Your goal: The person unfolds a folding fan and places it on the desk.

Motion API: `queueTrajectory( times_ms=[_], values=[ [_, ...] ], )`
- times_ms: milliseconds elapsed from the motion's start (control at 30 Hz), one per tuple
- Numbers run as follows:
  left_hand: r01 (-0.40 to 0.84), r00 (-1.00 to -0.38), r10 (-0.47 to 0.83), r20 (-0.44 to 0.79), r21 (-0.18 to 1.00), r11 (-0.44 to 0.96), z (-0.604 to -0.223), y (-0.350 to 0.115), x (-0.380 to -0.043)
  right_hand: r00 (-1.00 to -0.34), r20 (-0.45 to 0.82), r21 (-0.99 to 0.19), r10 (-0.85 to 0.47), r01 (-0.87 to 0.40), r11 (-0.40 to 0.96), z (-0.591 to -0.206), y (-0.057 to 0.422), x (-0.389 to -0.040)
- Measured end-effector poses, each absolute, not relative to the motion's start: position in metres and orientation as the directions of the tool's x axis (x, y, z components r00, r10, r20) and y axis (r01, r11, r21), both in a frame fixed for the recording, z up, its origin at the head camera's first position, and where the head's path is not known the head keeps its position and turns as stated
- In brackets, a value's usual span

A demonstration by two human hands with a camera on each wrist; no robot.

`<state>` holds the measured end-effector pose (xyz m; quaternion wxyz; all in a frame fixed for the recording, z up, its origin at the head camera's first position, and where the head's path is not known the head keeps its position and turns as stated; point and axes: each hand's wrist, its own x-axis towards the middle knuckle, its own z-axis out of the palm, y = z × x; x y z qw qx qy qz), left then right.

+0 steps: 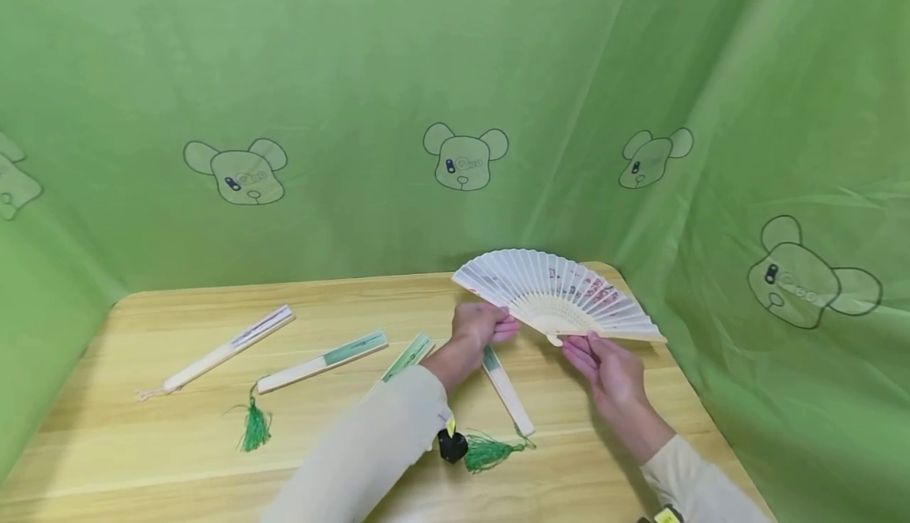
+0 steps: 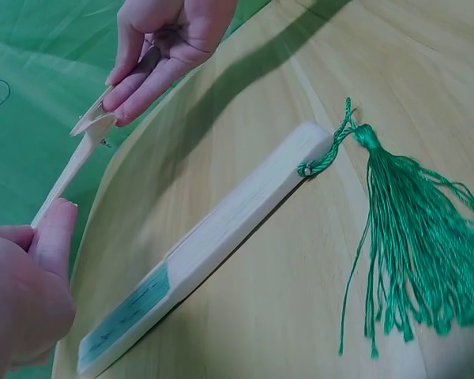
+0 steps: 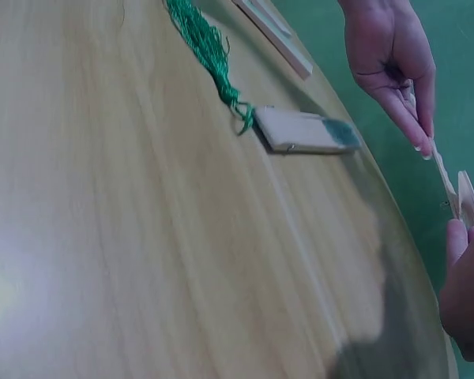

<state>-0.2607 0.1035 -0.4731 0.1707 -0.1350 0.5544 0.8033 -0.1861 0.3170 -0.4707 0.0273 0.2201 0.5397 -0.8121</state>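
Observation:
Spread wide above the table's far right part is a white folding fan (image 1: 562,290) with red flower prints and pale slatted ribs. My left hand (image 1: 483,324) pinches its left outer rib, and my right hand (image 1: 614,373) pinches the right outer rib close to the pivot. In the left wrist view the left hand (image 2: 28,292) grips one pale rib (image 2: 67,170), while the right hand (image 2: 170,55) holds the other side. Below the hands lies a closed folding fan (image 2: 237,205) with a green tassel (image 2: 411,237).
More closed fans lie on the wooden table (image 1: 142,460): a white one (image 1: 227,349) at the left, a green-and-white one (image 1: 323,361) with a green tassel (image 1: 256,424), and a green one (image 1: 408,355) partly behind my left sleeve. Green cloth (image 1: 355,49) surrounds the table's back and sides.

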Motion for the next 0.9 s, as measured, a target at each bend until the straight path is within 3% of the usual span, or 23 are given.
queueTrajectory(
  times_ms=[733, 900],
  values=[
    [-0.556, -0.82, 0.005, -0.572, 0.794, -0.248, -0.492, 0.12, -0.26, -0.881, -0.437, -0.861, 0.18, 0.351, -0.369, -0.504, 0.328, -0.192],
    [-0.546, -0.827, -0.003, -0.562, 0.804, -0.236, -0.487, 0.119, -0.256, -0.862, -0.465, -0.856, 0.203, 0.379, -0.351, -0.507, 0.328, -0.194]
  ],
)
